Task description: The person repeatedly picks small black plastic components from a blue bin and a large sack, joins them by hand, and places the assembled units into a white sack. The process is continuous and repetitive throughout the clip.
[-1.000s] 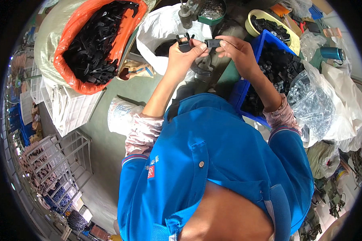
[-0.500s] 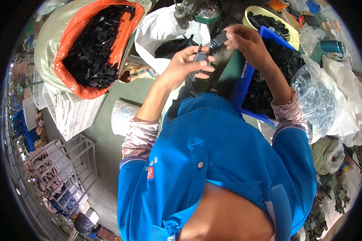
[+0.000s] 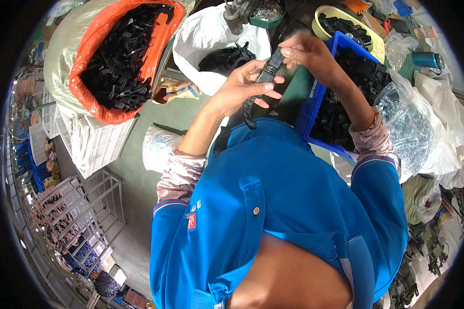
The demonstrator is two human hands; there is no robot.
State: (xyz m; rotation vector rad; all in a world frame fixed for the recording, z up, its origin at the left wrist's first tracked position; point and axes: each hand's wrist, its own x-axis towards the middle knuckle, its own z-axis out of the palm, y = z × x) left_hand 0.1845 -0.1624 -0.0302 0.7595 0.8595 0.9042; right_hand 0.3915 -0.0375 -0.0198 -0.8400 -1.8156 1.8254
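My left hand is closed around a black plastic part with a curved, ridged tail hanging below the fingers. Between the fingertips of my right hand is a small black rectangular plastic piece. Its lower end meets the top of the curved part, the two lying in one slanting line. Whether they are locked together I cannot tell. Just beyond my left hand, a white sack holds more black parts. Beside my right forearm stands a blue crate of black pieces.
An orange-lined sack full of black parts is at the far left. A metal press-like tool and a green tray of small metal bits stand at the back. Right of them are a yellow tub, a teal can and clear plastic bags.
My right hand has moved slightly left and down, bringing its rectangular piece against the curved part. The gap between the two pieces has closed. My left hand keeps its hold.
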